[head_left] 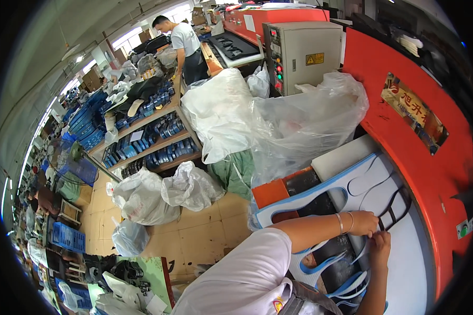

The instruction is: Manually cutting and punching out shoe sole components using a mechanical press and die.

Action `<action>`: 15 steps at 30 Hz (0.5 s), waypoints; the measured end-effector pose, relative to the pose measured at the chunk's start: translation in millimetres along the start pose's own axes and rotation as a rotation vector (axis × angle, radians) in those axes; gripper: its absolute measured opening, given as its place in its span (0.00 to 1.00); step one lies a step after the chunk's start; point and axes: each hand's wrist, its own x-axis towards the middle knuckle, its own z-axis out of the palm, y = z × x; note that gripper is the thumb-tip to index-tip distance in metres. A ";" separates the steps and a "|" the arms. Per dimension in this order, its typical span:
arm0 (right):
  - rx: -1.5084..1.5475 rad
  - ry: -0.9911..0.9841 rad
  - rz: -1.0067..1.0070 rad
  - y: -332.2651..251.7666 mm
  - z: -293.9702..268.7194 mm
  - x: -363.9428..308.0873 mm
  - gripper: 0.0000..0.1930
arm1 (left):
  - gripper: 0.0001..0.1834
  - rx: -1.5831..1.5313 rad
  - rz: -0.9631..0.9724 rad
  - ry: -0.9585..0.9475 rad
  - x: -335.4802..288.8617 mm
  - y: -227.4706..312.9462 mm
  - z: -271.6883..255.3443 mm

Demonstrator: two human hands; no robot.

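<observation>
A black loop-shaped cutting die point(402, 207) lies on white sheet material with blue edges point(326, 185), under the red machine. My left hand point(363, 223), with bangles at the wrist, is closed at the die's near end. Just below it, my right hand point(380, 248) has its fingers bent and pressed together, almost touching the left fingertips. What sits between the right fingers is hidden. Large cut-out openings run through the sheet, and narrow white-and-blue offcut strips point(352, 283) hang beside my right forearm.
The red machine's body point(431, 152) curves along the right. Clear plastic bags point(310, 115) and white sacks point(218, 113) crowd beyond the work surface. Shelves of blue cutting dies point(147, 139) stand left. A grey control cabinet point(305, 55) and a person point(185, 44) are farther back.
</observation>
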 end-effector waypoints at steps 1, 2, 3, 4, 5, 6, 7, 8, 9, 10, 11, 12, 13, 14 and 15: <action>0.004 -0.001 -0.003 -7.3 4.2 3.2 0.10 | 0.07 0.001 -0.005 0.001 -5.6 -6.8 -2.1; 0.044 0.014 0.027 -16.3 8.6 6.7 0.10 | 0.07 -0.021 0.044 0.031 -11.0 -10.9 -2.0; 0.076 0.026 0.065 -23.4 9.3 6.2 0.09 | 0.07 -0.052 0.100 0.061 -13.8 -10.3 1.4; 0.074 0.021 0.070 -24.8 10.8 1.6 0.09 | 0.07 -0.082 0.155 0.091 -18.2 -9.9 5.2; 0.074 0.013 0.043 -23.5 12.7 -5.8 0.09 | 0.07 -0.136 0.153 0.106 -23.5 -7.3 11.0; 0.077 0.006 0.015 -27.1 12.6 -8.0 0.10 | 0.07 -0.142 0.150 0.105 -28.6 -4.9 13.8; 0.101 0.012 0.020 -32.0 13.5 -10.2 0.11 | 0.07 -0.229 0.151 0.129 -33.7 -2.9 17.1; 0.107 0.004 0.025 -37.7 14.5 -12.2 0.11 | 0.07 -0.318 0.149 0.153 -38.2 -1.8 20.7; 0.122 0.012 0.038 -41.9 16.1 -11.6 0.11 | 0.07 -0.337 0.115 0.120 -42.1 -0.3 18.6; 0.137 0.018 0.051 -43.6 17.5 -11.1 0.11 | 0.07 -0.344 0.109 0.118 -44.0 -0.2 16.6; 0.143 0.009 0.057 -42.7 18.6 -9.4 0.11 | 0.06 -0.326 0.109 0.139 -44.5 -1.5 15.1; 0.173 0.027 0.058 -39.6 19.6 -4.6 0.11 | 0.06 -0.303 0.112 0.159 -43.3 -3.6 10.2; 0.216 0.032 0.067 -40.1 20.5 -3.6 0.12 | 0.07 -0.302 0.098 0.160 -45.4 -3.3 9.0; 0.232 0.013 0.080 -42.7 21.4 -2.3 0.12 | 0.07 -0.321 0.077 0.156 -47.0 -4.3 8.1; 0.269 0.023 0.105 -47.0 20.6 1.4 0.13 | 0.07 -0.333 0.091 0.177 -48.1 -5.7 7.4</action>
